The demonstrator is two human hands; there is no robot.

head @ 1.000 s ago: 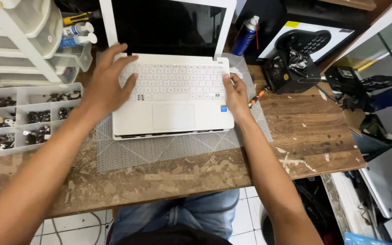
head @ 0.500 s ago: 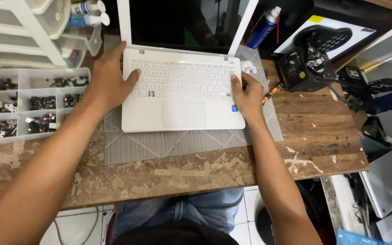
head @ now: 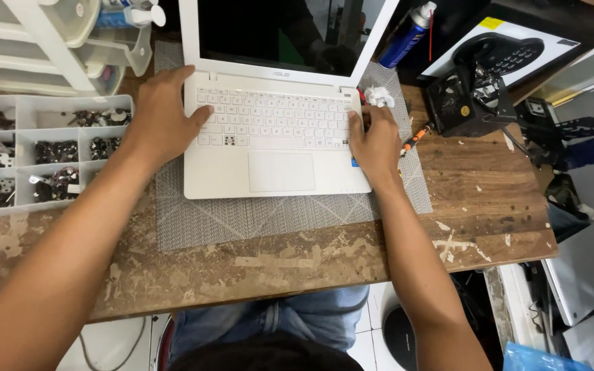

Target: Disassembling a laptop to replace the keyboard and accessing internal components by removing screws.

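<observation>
Head view shows a worn wooden table (head: 489, 199) filling the middle of the frame, with a grey woven mat (head: 256, 216) laid on it. On the mat sits a white laptop (head: 276, 148), lid open and screen dark, occupying the upper centre. Compared with the frames from 1 and 0.5 seconds ago, the laptop now lies more squarely under the camera and takes up more of the picture, and both hands have stayed on its corners, so the person appears to have drawn it into position and leaned closer.

The left hand (head: 163, 120) lies flat and spread on the left edge of the keyboard deck, thumb resting across the keys, fingers reaching to the hinge; it grips nothing, only presses on the casing. The right hand (head: 376, 141) rests on the right edge of the deck, fingers loosely curled toward the keys, also holding nothing that can be seen.

At the left of the frame stands a clear parts organiser (head: 42, 154), its compartments holding small dark screws and fittings. A black fan-like part (head: 465, 99) sits at the upper right, and a blue spray can (head: 410, 31) stands behind the lid. An orange-handled screwdriver (head: 414, 139) lies just beside the right hand, near a crumpled white scrap (head: 379, 96).
</observation>
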